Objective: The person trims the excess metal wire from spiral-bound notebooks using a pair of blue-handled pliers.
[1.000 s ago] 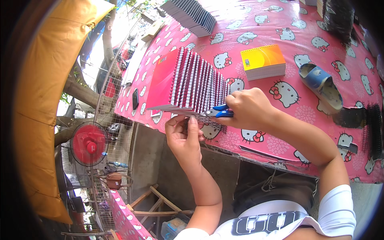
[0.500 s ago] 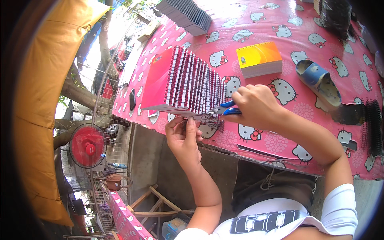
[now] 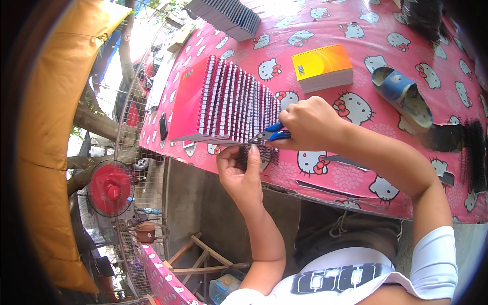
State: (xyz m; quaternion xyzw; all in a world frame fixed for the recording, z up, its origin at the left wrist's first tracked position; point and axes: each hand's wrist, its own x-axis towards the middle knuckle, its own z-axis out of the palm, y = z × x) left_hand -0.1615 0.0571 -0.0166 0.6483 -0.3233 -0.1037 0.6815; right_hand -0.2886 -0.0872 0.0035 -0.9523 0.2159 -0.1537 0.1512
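A tall stack of red-covered spiral notebooks (image 3: 190,104) lies near the table's left edge, its bound side facing right. In my right hand (image 3: 312,124) are cutting pliers (image 3: 274,134) with blue handles, their jaws at the lower end of the bindings. Just below, dark binding wire (image 3: 265,158) sticks out in a loose tangle. My left hand (image 3: 243,170) is under the stack's near corner, thumb and curled fingers closed around some of this wire. The fingertips are partly hidden there.
A yellow-orange notepad stack (image 3: 325,84), a blue slipper (image 3: 401,96) and black binding coils (image 3: 475,157) are on the pink patterned tablecloth (image 3: 345,175). More notebooks (image 3: 226,19) stand at the back. A phone (image 3: 163,126) is at the left edge; a red fan (image 3: 111,188) stands beyond.
The pliers and my right hand have shifted slightly left and up along the bindings. My left hand has moved a little right, its thumb now over the dark wire. The view has shifted slightly.
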